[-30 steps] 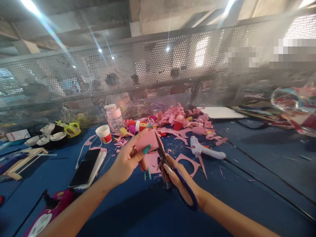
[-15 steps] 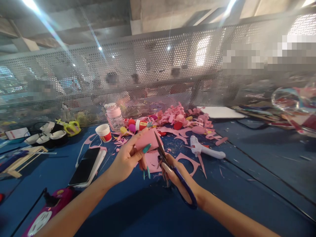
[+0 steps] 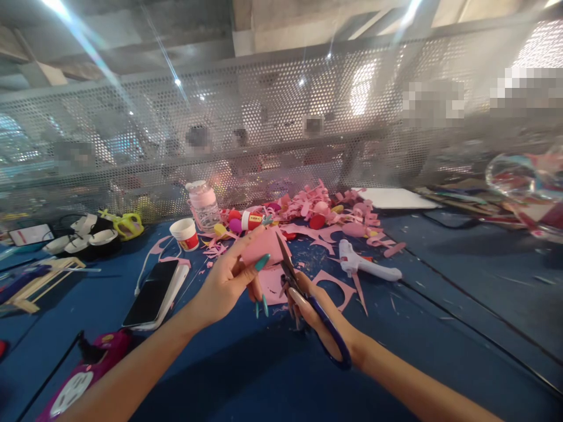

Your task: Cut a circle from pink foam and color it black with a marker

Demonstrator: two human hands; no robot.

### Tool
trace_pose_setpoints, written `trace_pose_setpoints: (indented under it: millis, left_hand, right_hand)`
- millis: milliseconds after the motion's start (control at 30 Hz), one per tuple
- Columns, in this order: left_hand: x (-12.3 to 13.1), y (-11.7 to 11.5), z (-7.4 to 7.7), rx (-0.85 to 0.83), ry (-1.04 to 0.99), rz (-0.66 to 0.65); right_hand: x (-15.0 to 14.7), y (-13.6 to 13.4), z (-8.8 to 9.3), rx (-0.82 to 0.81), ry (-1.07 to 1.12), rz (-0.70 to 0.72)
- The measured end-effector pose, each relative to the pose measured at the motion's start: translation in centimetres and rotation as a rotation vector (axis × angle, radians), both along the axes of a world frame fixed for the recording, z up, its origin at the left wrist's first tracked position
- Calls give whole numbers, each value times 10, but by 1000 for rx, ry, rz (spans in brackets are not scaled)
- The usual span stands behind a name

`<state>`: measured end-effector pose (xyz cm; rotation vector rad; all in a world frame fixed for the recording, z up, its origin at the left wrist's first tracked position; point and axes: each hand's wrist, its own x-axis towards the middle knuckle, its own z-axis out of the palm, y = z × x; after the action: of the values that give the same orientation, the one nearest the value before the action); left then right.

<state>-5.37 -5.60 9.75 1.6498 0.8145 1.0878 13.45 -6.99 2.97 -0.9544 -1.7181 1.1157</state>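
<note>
My left hand (image 3: 235, 275) pinches a curved piece of pink foam sheet (image 3: 263, 247) between thumb and fingers, above the blue table. My right hand (image 3: 319, 308) is closed on dark blue-handled scissors (image 3: 328, 334). Their dark blades (image 3: 285, 255) point up and lie against the right edge of the held piece. Below the hands lies another pink sheet (image 3: 273, 287). To the right of the scissors is a pink offcut with a round hole (image 3: 320, 280).
A heap of pink scraps (image 3: 312, 205) lies at the back. A white glue gun (image 3: 369, 266) with a black cable is at the right. On the left are a paper cup (image 3: 185, 234), a bottle (image 3: 203, 205), a phone (image 3: 152, 293) and a magenta device (image 3: 88, 375).
Both hands keep nearly the same pose, with the pink piece and scissors still held. The view has shifted very slightly.
</note>
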Motion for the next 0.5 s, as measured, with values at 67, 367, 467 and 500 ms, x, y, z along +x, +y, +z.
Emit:
trace_pose_setpoints:
  millis: [67, 367, 467, 500]
  left_hand:
    - [0, 0, 0, -3, 4, 1]
    - [0, -1, -1, -7, -2, -7]
    - [0, -1, 0, -6, -5, -1]
    - [0, -1, 0, -5, -3, 1]
  right_hand:
    - [1, 1, -1, -15, -19, 15]
    - [0, 0, 1, -16, -29, 0]
    - [0, 0, 3, -22, -54, 0]
    - [0, 0, 4, -32, -61, 1]
